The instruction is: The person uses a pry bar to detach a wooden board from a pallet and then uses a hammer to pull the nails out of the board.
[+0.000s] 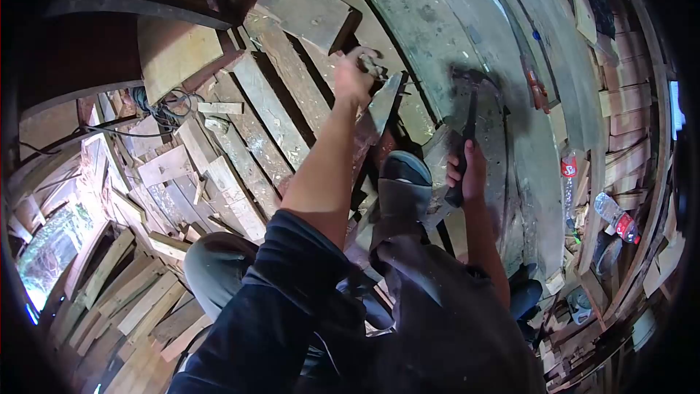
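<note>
In the head view my right hand (470, 173) is wrapped round the lower grip of a claw hammer (472, 109), its head pointing away from me over the grey boards. My left hand (354, 74) reaches forward with its fingers curled, slightly blurred. Small pale bits show at those fingers, and I cannot tell what they are. Just right of the left hand, a narrow wooden board (385, 102) sticks up at a slant, with thin nail-like points along its edge. A wide flat board (305, 13) lies beyond the left hand.
Slatted planks (273, 106) with dark gaps run to the left. A heap of scrap wood (138, 299) fills the lower left. Black cable (164, 109) lies coiled near a wooden block (179, 55). At right are a plastic bottle (569, 168), another bottle (617, 217) and stacked wood (628, 109).
</note>
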A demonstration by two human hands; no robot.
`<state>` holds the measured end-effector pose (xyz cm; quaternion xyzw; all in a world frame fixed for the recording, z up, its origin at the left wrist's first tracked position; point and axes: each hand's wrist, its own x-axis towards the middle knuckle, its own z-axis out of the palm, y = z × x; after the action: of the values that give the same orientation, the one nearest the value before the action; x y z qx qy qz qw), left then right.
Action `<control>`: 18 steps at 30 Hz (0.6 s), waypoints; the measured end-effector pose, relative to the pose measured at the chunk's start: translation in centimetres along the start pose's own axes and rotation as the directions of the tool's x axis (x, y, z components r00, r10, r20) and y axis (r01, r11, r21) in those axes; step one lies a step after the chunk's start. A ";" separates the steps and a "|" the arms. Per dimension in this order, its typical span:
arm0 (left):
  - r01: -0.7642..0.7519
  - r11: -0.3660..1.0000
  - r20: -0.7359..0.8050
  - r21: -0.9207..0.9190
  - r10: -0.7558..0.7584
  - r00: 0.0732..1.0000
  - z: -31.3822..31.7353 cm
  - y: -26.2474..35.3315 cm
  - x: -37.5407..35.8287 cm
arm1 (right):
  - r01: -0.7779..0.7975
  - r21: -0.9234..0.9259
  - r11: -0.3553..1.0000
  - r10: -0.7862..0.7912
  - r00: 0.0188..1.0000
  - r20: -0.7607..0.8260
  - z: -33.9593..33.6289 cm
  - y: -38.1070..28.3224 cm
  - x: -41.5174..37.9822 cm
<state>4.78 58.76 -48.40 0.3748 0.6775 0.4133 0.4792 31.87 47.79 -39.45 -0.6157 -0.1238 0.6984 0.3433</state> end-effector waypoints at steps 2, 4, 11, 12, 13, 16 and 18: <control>-0.118 0.983 -0.047 0.142 0.126 0.991 0.0 1.0 -1.0 | -0.003 0.009 1.000 0.003 1.000 -0.001 0.1 0.1 0.0; 0.102 0.995 -0.124 -0.010 -0.103 0.987 0.7 2.1 -1.2 | -0.028 0.016 0.999 0.029 0.999 -0.028 0.0 0.2 0.0; -0.239 0.902 0.087 0.359 0.223 0.971 -0.8 0.6 -0.5 | -0.044 0.042 0.998 0.043 0.999 0.024 -0.3 -0.1 0.2; -0.261 0.879 0.065 0.399 0.257 0.964 -0.8 0.9 -0.7 | -0.043 0.041 0.998 0.042 0.999 0.025 -0.3 0.0 0.4; -0.278 0.854 0.044 0.439 0.289 0.956 -0.5 0.8 -0.8 | -0.052 0.060 0.997 0.050 0.998 0.026 -0.5 0.2 0.7; 0.264 0.946 -0.130 0.187 -0.242 0.962 0.5 0.3 -0.1 | -0.057 0.047 0.997 0.056 0.998 0.015 -0.9 0.5 0.2; 0.481 0.872 0.049 -0.096 -0.478 0.877 -0.5 1.3 1.0 | -0.032 0.024 0.999 0.031 0.999 0.027 -0.7 0.2 0.5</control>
<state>4.17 60.01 -47.48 0.1743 0.7210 0.3122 0.5935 32.43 47.84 -40.12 -0.6041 -0.1099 0.7132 0.3381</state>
